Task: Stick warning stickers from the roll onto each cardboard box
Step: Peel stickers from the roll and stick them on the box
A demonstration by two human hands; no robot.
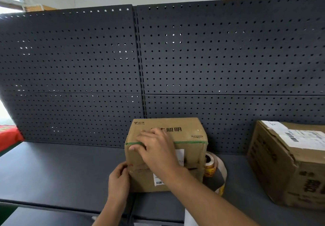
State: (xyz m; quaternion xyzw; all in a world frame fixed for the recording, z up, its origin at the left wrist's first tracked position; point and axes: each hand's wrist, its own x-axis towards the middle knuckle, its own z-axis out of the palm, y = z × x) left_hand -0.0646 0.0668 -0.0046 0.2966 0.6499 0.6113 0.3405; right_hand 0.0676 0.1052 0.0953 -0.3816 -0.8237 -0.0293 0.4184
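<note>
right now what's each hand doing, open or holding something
Left hand: fingers curled round the left edge of the box.
Right hand: open, fingers flat on the box front.

Left grip [118, 180] curled low, right grip [158, 152] flat, fingers extended.

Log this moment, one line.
left hand: holds edge of brown cardboard box; right hand: flat on its front; white sticker roll: right of it

Sticker roll [210, 168] half hidden behind centre box [192, 153]; right-hand box [274, 164] cut by frame edge.
</note>
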